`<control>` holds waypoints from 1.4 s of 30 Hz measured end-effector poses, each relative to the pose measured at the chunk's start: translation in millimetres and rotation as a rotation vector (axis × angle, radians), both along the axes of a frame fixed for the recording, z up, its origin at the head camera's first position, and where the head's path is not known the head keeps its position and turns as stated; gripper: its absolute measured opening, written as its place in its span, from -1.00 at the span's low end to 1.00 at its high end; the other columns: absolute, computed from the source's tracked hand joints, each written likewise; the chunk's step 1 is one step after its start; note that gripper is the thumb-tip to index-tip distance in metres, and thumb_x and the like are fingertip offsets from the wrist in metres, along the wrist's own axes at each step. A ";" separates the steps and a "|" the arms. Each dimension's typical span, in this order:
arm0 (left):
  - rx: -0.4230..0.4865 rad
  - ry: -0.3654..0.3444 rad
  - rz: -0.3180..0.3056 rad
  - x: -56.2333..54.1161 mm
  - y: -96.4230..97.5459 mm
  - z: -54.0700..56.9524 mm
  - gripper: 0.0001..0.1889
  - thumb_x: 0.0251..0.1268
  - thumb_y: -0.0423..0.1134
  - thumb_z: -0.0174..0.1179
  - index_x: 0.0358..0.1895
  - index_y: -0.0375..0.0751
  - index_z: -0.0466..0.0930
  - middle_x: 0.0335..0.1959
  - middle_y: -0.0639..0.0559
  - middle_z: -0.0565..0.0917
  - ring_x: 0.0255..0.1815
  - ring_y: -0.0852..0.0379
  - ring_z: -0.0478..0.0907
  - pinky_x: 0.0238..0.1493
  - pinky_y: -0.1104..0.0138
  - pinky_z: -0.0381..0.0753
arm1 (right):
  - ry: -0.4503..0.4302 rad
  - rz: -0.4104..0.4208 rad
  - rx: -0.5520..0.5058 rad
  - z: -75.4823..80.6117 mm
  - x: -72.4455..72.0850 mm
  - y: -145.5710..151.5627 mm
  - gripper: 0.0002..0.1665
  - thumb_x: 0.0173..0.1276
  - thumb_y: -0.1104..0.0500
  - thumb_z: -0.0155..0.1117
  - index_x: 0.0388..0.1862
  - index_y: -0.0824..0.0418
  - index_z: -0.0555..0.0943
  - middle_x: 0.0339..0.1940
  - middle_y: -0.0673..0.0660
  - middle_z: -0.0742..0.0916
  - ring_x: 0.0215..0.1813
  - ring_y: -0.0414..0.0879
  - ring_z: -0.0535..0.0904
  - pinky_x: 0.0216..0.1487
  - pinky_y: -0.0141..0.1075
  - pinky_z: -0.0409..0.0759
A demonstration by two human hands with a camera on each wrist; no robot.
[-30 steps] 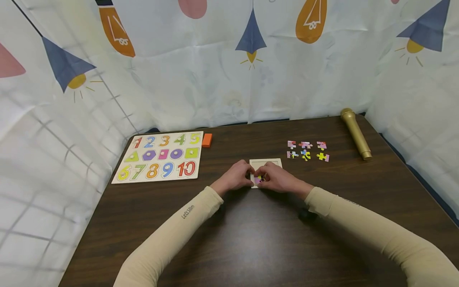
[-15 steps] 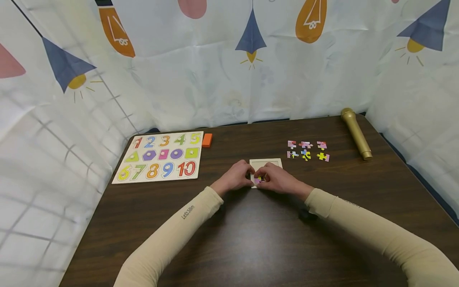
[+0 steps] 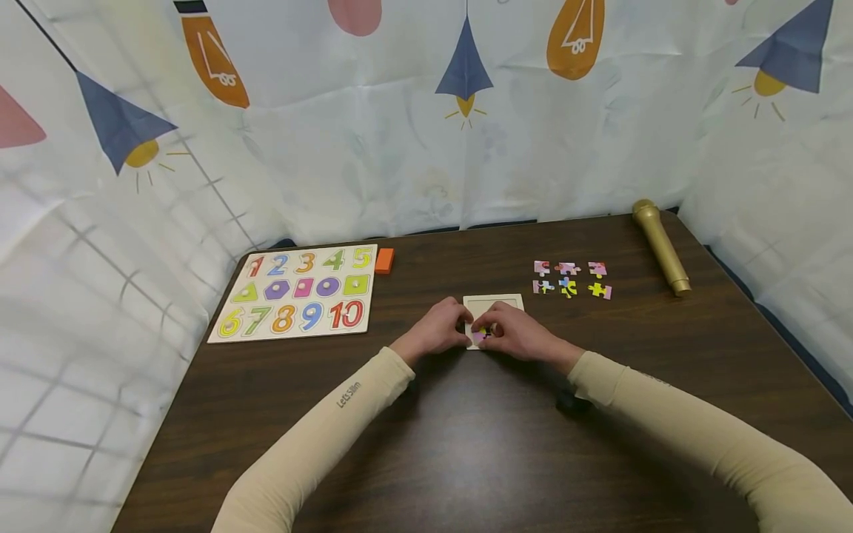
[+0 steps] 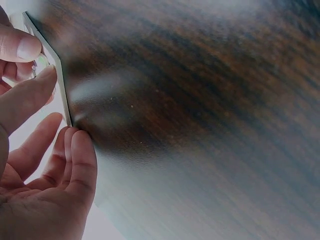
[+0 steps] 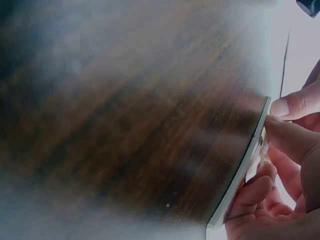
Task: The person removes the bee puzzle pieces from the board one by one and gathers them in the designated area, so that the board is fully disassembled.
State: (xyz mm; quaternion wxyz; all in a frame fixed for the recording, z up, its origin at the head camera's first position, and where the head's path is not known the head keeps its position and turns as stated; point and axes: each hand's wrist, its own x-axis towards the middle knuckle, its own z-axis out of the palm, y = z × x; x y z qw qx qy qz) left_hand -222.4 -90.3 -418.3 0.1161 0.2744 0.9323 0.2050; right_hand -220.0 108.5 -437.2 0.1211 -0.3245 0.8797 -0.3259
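Observation:
A small pale puzzle tray (image 3: 493,298) lies on the table in front of the person. The left hand (image 3: 442,328) holds the tray's left edge with bent fingers; in the left wrist view, the left hand's fingertips (image 4: 82,137) touch a corner of the tray. Over the tray's near half, the right hand (image 3: 516,331) pinches a pink and yellow jigsaw piece (image 3: 480,335) between thumb and fingers, low against the tray bottom. The right hand covers much of the piece. In the right wrist view the right hand's curled fingers (image 5: 257,192) are beside the tray's near edge.
Several loose jigsaw pieces (image 3: 568,287) lie in two rows right of the tray. A number and shape board (image 3: 293,292) is at the left, with an orange block (image 3: 385,260) beside it. A gold microphone (image 3: 662,248) lies far right on the dark table (image 3: 466,444).
Both hands stay at the tray in nearly the same pose. The right fingers shift only very slightly over the jigsaw piece. The loose pieces have not moved.

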 end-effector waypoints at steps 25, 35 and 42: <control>-0.022 -0.018 0.018 0.0 0.6 -0.6 -0.63 0.14 -0.27 0.41 0.01 -0.35 0.64 -0.14 -0.12 0.57 -0.09 0.03 0.41 0.04 0.22 0.43 | -0.022 -0.184 -0.010 8.8 -8.6 34.2 -0.64 0.25 0.10 0.43 0.03 0.14 0.69 -0.13 0.08 0.60 -0.24 -0.06 0.46 -0.22 -0.22 0.45; -0.019 -0.032 0.029 1.5 1.8 1.0 -0.61 0.16 -0.27 0.41 0.04 -0.35 0.62 -0.11 -0.13 0.55 -0.09 0.03 0.40 0.03 0.22 0.44 | -0.021 -0.295 0.018 11.1 -20.6 77.7 -0.61 0.30 0.10 0.39 0.08 0.19 0.65 -0.14 0.15 0.60 -0.29 -0.01 0.40 -0.32 -0.21 0.38; -0.024 -0.028 0.026 0.4 1.5 -1.4 -0.61 0.16 -0.26 0.41 0.04 -0.35 0.62 -0.11 -0.13 0.56 -0.09 0.02 0.40 0.05 0.21 0.44 | -0.075 -0.317 0.042 4.2 -28.0 97.2 -0.59 0.34 0.10 0.34 0.12 0.23 0.64 0.02 0.21 0.63 -0.17 0.04 0.43 -0.19 -0.17 0.42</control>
